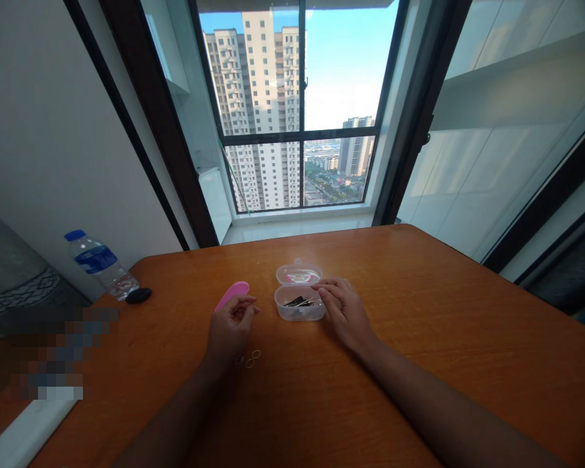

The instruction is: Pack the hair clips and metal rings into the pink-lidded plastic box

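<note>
My left hand [230, 327] rests on the wooden table [419, 338] with its fingers curled in a pinch on something too small to make out. Just beyond it lies a pink oval object [232, 294]. Small rings [250, 359] lie on the table beside my left wrist. My right hand [344, 311] lies next to a small clear plastic box [299, 300] that stands open, its fingertips at the box's right rim. Dark clips or pins lie inside the box.
A water bottle [100, 263] with a blue cap lies at the table's far left, with a small black oval object [138, 296] beside it. A white strip [24, 432] sits at the near left edge. A large window stands behind the table.
</note>
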A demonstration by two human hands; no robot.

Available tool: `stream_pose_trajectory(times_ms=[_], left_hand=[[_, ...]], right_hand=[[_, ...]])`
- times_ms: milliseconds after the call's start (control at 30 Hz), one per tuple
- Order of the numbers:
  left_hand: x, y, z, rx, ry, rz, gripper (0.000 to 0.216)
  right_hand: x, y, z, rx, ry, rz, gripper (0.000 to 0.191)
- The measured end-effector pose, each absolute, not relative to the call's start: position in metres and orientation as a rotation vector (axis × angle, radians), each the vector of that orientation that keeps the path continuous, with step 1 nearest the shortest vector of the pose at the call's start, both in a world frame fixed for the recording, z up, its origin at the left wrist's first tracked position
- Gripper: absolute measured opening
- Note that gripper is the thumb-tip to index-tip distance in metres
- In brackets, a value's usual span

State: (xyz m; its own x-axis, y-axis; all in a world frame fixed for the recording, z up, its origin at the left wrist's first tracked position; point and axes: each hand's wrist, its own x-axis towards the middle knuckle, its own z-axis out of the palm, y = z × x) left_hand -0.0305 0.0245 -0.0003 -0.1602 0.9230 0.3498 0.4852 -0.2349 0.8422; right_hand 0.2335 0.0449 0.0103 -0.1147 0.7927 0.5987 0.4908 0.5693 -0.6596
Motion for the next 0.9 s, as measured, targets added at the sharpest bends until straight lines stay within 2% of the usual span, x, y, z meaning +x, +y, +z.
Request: stream_pose_trajectory(times_ms=[200,400,500,733,900], left_hand=[[-0.052,0.038,-0.006,2.078,2.008,1.136,0.023],[-0.071,0.051,-0.019,1.985,2.452,0.81,0.062],[-0.075,0.055,-0.025,1.914,2.505,0.689,0.072],[-0.078,0.058,-0.027,1.911,2.395,0.825,0.058],[-0.063,0.049,-0.013,1.994,2.138,1.203,0.049]], right_hand=[[0.232,0.048,0.004,-1.117,-1.689,0.336,0.025],[0.233,0.052,-0.002,-1.206,-1.649,0.367,0.028],[0.234,0.053,-0.004,-1.232,-1.634,0.394,0.029],[0.232,0.053,-0.007,-1.269,-1.602,0.439,0.033],[0.231,0.054,-0.015,-1.253,-1.621,0.607,0.033]])
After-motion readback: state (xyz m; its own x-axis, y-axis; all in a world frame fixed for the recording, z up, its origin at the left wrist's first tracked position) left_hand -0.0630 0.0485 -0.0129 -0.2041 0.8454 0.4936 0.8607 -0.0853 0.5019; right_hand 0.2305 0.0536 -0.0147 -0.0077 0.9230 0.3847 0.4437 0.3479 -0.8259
